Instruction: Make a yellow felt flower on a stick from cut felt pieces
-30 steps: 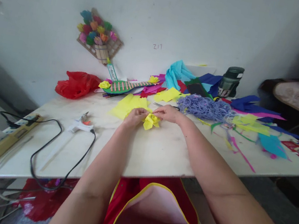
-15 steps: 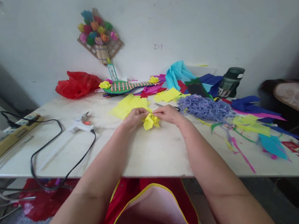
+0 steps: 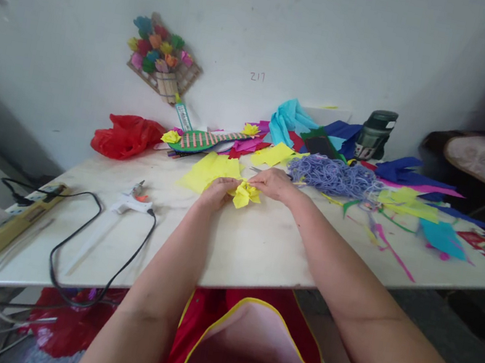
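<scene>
Between my two hands, just above the middle of the white table (image 3: 257, 259), is a yellow crepe-paper flower (image 3: 245, 195) with folded petals. My left hand (image 3: 220, 192) pinches it from the left, fingers closed. From the right, my right hand (image 3: 271, 183) pinches its upper edge between thumb and finger. Behind my left hand lies a flat sheet of yellow crepe paper (image 3: 207, 170). Scissors, mostly hidden, lie behind my right hand. A green boat-shaped craft (image 3: 197, 141) with pink lacing and yellow paper flowers on both ends rests farther back.
A glue gun (image 3: 131, 204) with a black cord and a power strip (image 3: 4, 227) are on the left. A red plastic bag (image 3: 126, 137) sits at the back left. Purple yarn (image 3: 335, 176), coloured paper scraps and a dark green bottle (image 3: 375, 135) occupy the right and back.
My fingers have shifted slightly on the yellow flower, which has turned a little and risen slightly. Both hands stay in nearly the same place.
</scene>
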Demonstrator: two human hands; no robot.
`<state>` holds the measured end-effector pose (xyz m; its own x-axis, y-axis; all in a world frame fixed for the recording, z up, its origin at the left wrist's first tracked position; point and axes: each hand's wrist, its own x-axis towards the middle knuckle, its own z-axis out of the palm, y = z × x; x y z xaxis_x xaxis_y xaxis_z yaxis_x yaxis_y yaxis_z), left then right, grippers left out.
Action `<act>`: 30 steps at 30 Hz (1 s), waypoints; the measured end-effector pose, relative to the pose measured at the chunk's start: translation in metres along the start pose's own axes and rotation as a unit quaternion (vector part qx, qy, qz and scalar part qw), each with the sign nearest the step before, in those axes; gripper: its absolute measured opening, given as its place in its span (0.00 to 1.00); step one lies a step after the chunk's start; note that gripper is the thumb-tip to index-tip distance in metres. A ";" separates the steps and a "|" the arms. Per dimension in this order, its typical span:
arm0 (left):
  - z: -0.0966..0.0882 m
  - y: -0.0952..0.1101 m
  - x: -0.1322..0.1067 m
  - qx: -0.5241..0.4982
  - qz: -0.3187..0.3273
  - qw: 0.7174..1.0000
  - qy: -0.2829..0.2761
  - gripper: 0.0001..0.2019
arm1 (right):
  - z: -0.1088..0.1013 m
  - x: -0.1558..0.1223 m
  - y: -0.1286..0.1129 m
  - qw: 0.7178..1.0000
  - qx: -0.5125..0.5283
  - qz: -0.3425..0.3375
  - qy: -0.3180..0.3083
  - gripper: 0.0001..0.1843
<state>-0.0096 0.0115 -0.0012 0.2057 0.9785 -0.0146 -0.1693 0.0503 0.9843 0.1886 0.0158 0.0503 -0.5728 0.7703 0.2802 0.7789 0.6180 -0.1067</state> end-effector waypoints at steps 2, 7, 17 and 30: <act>-0.001 -0.001 0.001 0.002 -0.008 1.000 0.006 0.14 | -0.001 0.000 -0.001 1.000 0.001 0.000 -0.002 0.16; -0.002 -0.001 0.001 0.000 -0.022 1.000 0.015 0.13 | -0.004 0.000 -0.003 1.000 0.012 0.007 0.003 0.16; 0.002 0.005 -0.003 -0.020 -0.002 0.999 0.028 0.12 | -0.001 0.002 0.000 0.998 0.058 -0.004 0.027 0.15; 0.001 0.000 0.001 -0.014 -0.009 1.000 0.023 0.14 | -0.001 0.000 -0.003 0.998 0.047 0.017 0.030 0.15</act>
<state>-0.0086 0.0119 -0.0008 0.1640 0.9856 -0.0409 -0.1934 0.0728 0.9784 0.1863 0.0140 0.0518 -0.5280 0.7820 0.3313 0.7686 0.6059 -0.2053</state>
